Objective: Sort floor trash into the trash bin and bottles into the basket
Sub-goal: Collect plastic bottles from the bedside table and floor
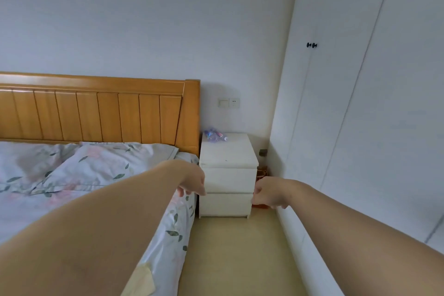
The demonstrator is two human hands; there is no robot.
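The crumpled clear plastic bottles lie on their sides at the back left corner of the top of the white nightstand, close to the wall; they are higher and farther than both hands, and nothing touches them. The left hand hangs in front of the nightstand's left edge, beside the bed, fingers loosely bent downward and holding nothing; the right hand hangs in front of the right edge, fingers also loosely curled, and nothing is seen inside it; the two hands are apart, with the drawer fronts between them.

The bottles show blue and pink label colours, but the writing is too small to read; no other writing can be read.

A reddish-brown woven thing, maybe a basket, stands in the gap between the nightstand and the white wardrobe; the right hand covers its lower part, so I cannot tell its shape. A small dark object on the wall above it is unclear.
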